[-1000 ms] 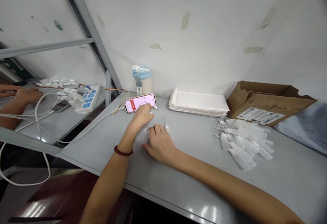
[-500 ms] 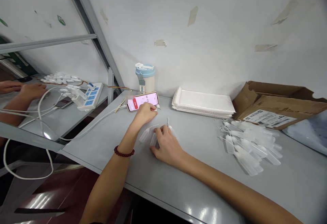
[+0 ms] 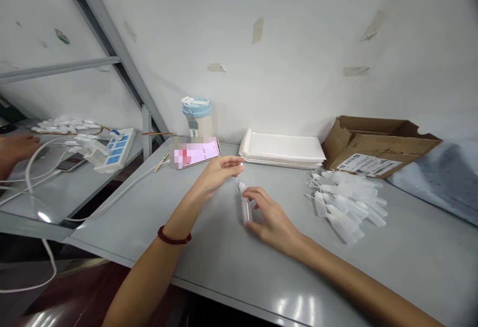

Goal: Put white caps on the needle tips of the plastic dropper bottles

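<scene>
My right hand (image 3: 274, 220) is closed around a small clear plastic bottle (image 3: 246, 209) held a little above the grey table (image 3: 231, 262). The bottle's thin nozzle points up and away. My left hand (image 3: 218, 171), with a dark bead bracelet at the wrist, pinches something small and white at its fingertips, just above the nozzle tip. A phone (image 3: 194, 153) with a pink screen lies flat behind my left hand.
A heap of clear bottles (image 3: 345, 200) lies to the right, with a stack of white trays (image 3: 284, 150) and an open cardboard box (image 3: 373, 143) behind. A blue-lidded cup (image 3: 197, 116) stands by the wall. A power strip (image 3: 112, 150) and another person's hand (image 3: 17, 148) are on the left bench.
Both hands have lifted off the table and shifted right. My right hand now holds one bottle upright-tilted, and my left hand has come away from the phone to the nozzle tip.
</scene>
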`<control>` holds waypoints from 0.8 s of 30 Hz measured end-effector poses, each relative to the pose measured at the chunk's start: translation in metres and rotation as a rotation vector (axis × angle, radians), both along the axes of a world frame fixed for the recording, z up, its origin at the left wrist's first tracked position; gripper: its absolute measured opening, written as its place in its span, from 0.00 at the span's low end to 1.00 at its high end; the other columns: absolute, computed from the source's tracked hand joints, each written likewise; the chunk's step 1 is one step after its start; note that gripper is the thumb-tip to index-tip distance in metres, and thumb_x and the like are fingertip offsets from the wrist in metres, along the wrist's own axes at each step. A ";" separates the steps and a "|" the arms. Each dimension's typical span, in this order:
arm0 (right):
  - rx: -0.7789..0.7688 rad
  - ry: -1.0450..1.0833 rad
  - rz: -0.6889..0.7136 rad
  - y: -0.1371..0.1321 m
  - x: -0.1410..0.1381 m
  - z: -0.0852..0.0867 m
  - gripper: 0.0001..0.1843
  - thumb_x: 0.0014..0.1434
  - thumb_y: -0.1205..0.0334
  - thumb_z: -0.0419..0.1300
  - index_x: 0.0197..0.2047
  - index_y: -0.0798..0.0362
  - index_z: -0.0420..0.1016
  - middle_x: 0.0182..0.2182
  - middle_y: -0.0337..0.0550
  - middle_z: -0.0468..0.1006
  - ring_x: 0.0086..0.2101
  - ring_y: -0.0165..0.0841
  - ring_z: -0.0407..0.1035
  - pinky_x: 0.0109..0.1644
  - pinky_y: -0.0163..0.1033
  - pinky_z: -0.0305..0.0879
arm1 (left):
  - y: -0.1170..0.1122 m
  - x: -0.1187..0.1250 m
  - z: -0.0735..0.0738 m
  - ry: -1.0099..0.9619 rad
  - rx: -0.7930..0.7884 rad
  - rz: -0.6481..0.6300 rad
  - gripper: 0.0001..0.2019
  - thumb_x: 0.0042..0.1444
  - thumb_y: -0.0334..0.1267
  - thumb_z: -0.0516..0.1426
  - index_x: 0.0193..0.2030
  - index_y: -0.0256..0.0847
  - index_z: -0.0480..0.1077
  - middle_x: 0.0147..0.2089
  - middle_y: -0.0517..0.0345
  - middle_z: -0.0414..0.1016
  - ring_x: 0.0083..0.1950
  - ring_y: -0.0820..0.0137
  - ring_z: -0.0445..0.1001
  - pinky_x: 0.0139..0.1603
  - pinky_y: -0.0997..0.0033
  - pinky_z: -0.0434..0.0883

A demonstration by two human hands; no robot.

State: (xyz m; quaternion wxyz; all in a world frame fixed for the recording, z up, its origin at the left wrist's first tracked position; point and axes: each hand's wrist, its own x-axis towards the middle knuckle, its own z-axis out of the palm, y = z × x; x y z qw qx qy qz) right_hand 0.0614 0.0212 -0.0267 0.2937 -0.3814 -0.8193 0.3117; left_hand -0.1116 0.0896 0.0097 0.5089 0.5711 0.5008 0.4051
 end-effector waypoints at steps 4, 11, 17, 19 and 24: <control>0.106 0.088 -0.053 -0.007 0.036 0.005 0.29 0.52 0.77 0.54 0.56 0.49 0.57 0.53 0.49 0.64 0.51 0.37 0.62 0.46 0.44 0.68 | -0.019 0.032 -0.004 -0.204 -0.019 -0.115 0.14 0.48 0.41 0.61 0.41 0.36 0.73 0.42 0.52 0.74 0.41 0.69 0.73 0.48 0.65 0.69; 0.224 0.009 -0.095 -0.016 0.064 -0.004 0.29 0.53 0.79 0.49 0.57 0.48 0.58 0.54 0.52 0.61 0.53 0.39 0.62 0.51 0.49 0.67 | -0.049 0.064 -0.007 -0.303 0.026 -0.112 0.10 0.49 0.39 0.62 0.37 0.39 0.72 0.40 0.55 0.75 0.44 0.67 0.73 0.47 0.68 0.69; 0.318 -0.022 -0.107 -0.022 0.065 -0.006 0.30 0.53 0.81 0.45 0.58 0.49 0.57 0.50 0.54 0.60 0.52 0.40 0.62 0.50 0.49 0.68 | -0.053 0.071 -0.014 -0.015 0.058 0.012 0.09 0.50 0.42 0.61 0.37 0.42 0.72 0.40 0.56 0.76 0.42 0.66 0.75 0.45 0.69 0.69; 0.331 -0.025 -0.109 -0.023 0.066 -0.006 0.31 0.53 0.81 0.44 0.59 0.50 0.56 0.50 0.54 0.59 0.52 0.40 0.61 0.49 0.47 0.69 | -0.053 0.070 -0.015 -0.015 -0.001 0.001 0.09 0.50 0.42 0.61 0.36 0.42 0.72 0.39 0.57 0.76 0.41 0.66 0.75 0.44 0.69 0.69; 0.350 -0.028 -0.109 -0.024 0.067 -0.008 0.33 0.56 0.81 0.43 0.62 0.48 0.53 0.49 0.53 0.58 0.50 0.38 0.62 0.47 0.45 0.69 | -0.051 0.071 -0.016 -0.118 -0.123 -0.039 0.08 0.50 0.42 0.61 0.33 0.41 0.71 0.33 0.60 0.74 0.38 0.69 0.73 0.42 0.71 0.68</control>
